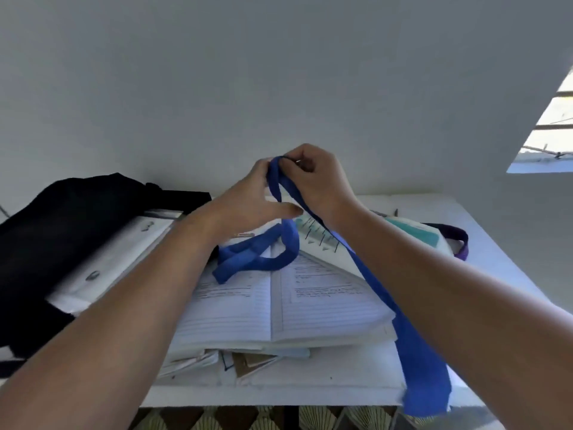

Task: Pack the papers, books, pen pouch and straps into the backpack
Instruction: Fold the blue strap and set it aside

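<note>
Blue strap [366,268] held up over the middle of the white table [502,252], pinched at its top fold by both hands. Right hand [319,181] grasps the fold from the right side, fingers curled over it, thumb side toward the camera. Left hand [251,200] meets it from the left; fingertips close on the same fold, thumb stretched out below toward the right.

From the grip, two runs of strap drop. One long flat run slants near and right, passing under the right wrist and forearm, crossing the right edge of the paper pile and hanging off the near edge of the table. The other run drops straight down from the grip, curls into a loop and ends in a folded bundle lying on the open pages, just near-left of the hands.

Open books and papers [279,308] stacked in the centre, lined pages up, loose sheets sticking out at the near edge. Black backpack [62,231] at far left, slumped on the table; white papers [114,262] lie along its right side, whether inside its mouth or on top, cannot tell. Pouch with teal print [418,237] at far right behind the right forearm, partly hidden. Purple strap [459,240] loops out just right of it. Plain wall [217,88] behind.
</note>
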Available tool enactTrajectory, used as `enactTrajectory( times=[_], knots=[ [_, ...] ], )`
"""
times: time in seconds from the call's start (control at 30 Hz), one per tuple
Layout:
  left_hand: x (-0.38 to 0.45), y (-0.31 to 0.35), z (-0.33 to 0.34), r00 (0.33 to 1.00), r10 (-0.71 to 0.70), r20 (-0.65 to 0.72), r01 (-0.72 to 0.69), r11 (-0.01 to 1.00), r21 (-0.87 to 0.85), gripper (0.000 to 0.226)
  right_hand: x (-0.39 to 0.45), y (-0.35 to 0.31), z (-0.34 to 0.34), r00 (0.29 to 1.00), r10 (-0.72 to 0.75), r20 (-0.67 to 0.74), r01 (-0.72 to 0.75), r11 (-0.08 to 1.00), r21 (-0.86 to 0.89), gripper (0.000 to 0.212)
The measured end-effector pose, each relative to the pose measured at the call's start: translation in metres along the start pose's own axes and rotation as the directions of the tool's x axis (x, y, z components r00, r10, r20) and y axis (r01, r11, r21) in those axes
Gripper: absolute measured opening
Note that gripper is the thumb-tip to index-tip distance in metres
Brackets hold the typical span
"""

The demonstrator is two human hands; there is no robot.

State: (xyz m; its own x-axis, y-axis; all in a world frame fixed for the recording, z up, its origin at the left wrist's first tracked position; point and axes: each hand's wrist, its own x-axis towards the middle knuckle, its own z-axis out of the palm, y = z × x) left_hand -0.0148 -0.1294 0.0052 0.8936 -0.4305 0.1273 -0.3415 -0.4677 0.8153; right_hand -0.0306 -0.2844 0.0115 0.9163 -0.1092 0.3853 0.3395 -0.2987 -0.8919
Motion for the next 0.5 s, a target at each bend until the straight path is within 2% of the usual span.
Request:
enactTrajectory(
  times=[0.07,0.13,0.2,0.23,0.3,0.37,0.4,0.47,0.5],
  knots=[
    [0.007,0.010,-0.001,0.994,-0.036,-0.103,0.002,0.949,-0.316,0.043,0.009,-0.011,0.011,0.997,-0.055,-0.055,0.056,0.998,0.009,0.011],
    [0.013,0.010,-0.008,0.971,-0.173,-0.162,0.042,0.800,-0.599,0.020,0.016,-0.016,0.016,0.989,-0.105,-0.105,0.099,0.993,-0.062,0.008],
    [0.019,0.007,-0.020,0.935,-0.282,-0.217,0.012,0.633,-0.774,0.021,0.021,-0.010,0.014,0.991,-0.094,-0.091,0.081,0.986,-0.143,0.004],
    [0.023,0.002,-0.028,0.915,-0.327,-0.237,-0.011,0.565,-0.825,0.021,0.020,-0.004,0.012,0.998,-0.050,-0.042,0.042,0.984,-0.176,0.008],
    [0.032,-0.003,-0.046,0.871,-0.403,-0.280,-0.042,0.508,-0.860,0.014,0.017,0.010,0.011,0.982,0.104,0.155,-0.052,0.949,-0.311,0.014],
    [0.043,-0.008,-0.065,0.795,-0.495,-0.351,-0.058,0.514,-0.856,0.017,0.008,0.025,0.013,0.910,0.246,0.333,-0.011,0.818,-0.575,0.007],
    [0.048,-0.013,-0.072,0.732,-0.553,-0.398,-0.063,0.527,-0.848,0.020,0.004,0.032,0.015,0.894,0.289,0.343,0.017,0.741,-0.671,0.005],
    [0.055,-0.032,-0.080,0.616,-0.573,-0.540,-0.118,0.610,-0.783,0.017,0.000,0.041,0.016,0.941,0.254,0.225,-0.009,0.683,-0.731,0.011],
    [0.054,-0.043,-0.079,0.615,-0.499,-0.610,-0.083,0.729,-0.680,0.018,0.000,0.043,0.016,0.973,0.195,0.122,-0.052,0.702,-0.711,0.016]
  ],
)
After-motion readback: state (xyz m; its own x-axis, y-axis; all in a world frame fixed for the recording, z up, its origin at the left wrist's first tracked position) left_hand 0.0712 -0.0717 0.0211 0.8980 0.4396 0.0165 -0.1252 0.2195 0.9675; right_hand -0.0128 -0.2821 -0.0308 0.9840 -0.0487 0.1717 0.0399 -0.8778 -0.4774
